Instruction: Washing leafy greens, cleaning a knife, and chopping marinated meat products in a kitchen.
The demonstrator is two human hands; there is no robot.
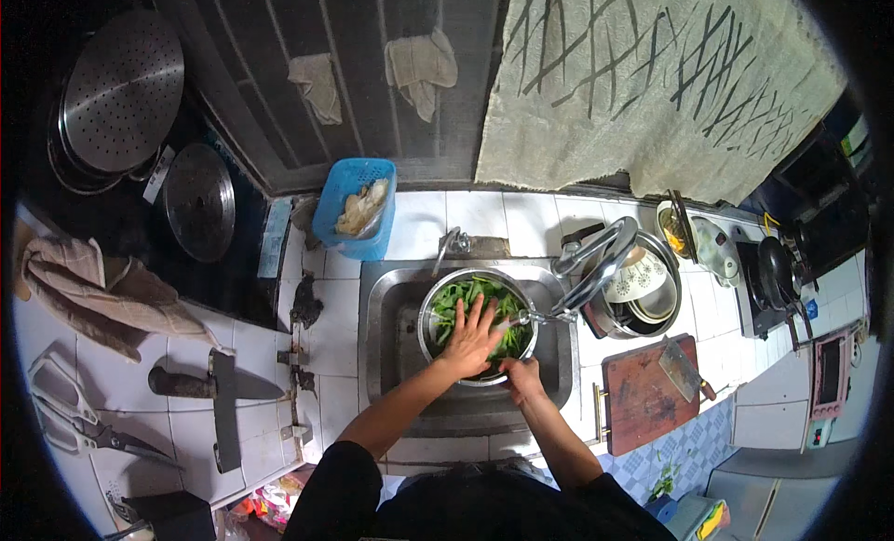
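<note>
A round metal bowl stands inside the stainless steel sink, with leafy greens in it. My left hand lies spread over the greens, palm down, its fingers apart and the tips among the leaves. At the bowl's near right rim, my right hand grips the edge; some of its fingers are hidden. The chrome faucet reaches in from the right, its spout over the bowl beside my left fingers. Water seems to run from it onto the leaves.
Right of the sink, a cleaver lies on a wooden cutting board, below a large pot holding bowls. A blue plastic basket stands behind. At left lie a knife and kitchen scissors.
</note>
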